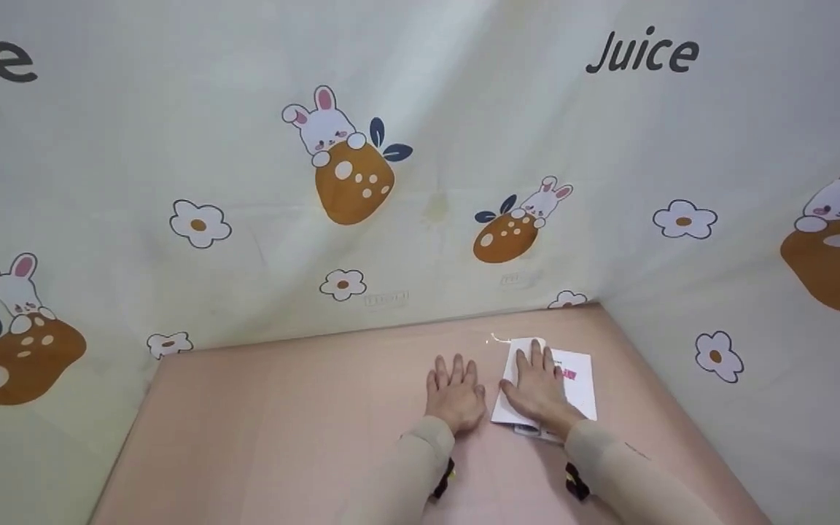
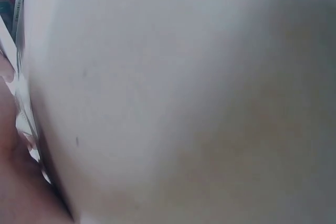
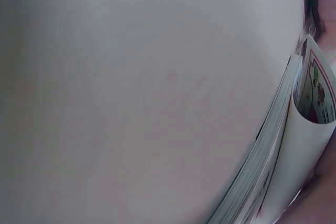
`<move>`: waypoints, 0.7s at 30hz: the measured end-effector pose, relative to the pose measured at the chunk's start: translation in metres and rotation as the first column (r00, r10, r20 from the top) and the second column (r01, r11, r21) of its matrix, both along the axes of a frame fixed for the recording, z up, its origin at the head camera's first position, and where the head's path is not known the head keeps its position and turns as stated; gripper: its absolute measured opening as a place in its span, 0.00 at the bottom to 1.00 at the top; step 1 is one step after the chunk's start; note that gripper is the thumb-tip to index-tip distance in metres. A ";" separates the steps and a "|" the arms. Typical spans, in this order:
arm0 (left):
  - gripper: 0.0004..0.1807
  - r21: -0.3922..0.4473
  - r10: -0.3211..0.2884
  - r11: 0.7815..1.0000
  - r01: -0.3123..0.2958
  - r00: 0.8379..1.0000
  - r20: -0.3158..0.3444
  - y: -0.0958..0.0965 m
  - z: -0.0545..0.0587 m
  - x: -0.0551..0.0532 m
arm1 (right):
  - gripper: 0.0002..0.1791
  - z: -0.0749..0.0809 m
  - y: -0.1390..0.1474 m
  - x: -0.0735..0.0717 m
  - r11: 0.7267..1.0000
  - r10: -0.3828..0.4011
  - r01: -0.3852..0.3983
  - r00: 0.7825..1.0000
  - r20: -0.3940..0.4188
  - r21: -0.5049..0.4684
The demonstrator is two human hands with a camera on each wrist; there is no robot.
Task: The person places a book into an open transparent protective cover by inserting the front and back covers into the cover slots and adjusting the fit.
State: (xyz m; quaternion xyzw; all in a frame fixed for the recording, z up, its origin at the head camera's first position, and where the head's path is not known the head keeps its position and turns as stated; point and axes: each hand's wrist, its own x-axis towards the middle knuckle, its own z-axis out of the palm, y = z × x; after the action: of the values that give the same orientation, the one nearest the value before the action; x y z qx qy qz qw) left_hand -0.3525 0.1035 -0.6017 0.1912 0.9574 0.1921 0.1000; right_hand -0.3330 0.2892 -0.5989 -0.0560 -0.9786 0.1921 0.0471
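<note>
A thin white booklet (image 1: 580, 375) with some pink print lies towards the right side of the table. My right hand (image 1: 537, 386) rests on it with the fingers extended, over a white leaf that is turned to the left. In the right wrist view that leaf (image 3: 302, 150) bends in a loose curl beside the stacked page edges (image 3: 262, 145), and colour pictures show inside the curl. Just left of the booklet, my left hand (image 1: 456, 397) lies flat on the table with its fingers spread and nothing in it. The left wrist view catches only a strip of printed paper (image 2: 8, 3) and some skin.
The table (image 1: 281, 423) has a pinkish, smooth cover. Behind it and at its sides hangs a pale cloth (image 1: 259, 131) printed with rabbits, flowers and the word Juice. A small shiny glint (image 1: 499, 338) shows at the booklet's upper left corner.
</note>
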 end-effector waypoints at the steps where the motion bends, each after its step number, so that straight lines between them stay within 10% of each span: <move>1: 0.36 0.004 -0.002 1.000 0.002 1.000 0.000 0.000 -0.001 0.000 | 0.46 0.000 -0.001 0.000 1.000 -0.002 0.002 1.000 0.010 0.004; 21: 0.39 -0.002 -0.018 1.000 0.018 1.000 0.011 0.000 -0.008 -0.004 | 0.43 0.003 -0.017 -0.005 0.992 0.008 -0.015 0.998 0.060 0.126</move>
State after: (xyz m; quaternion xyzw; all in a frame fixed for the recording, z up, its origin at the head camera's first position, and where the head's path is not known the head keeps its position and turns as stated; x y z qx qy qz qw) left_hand -0.3563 0.1036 -0.6093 0.1985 0.9553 0.1912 0.1071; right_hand -0.3385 0.2724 -0.5960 -0.0530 -0.9901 0.1281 0.0204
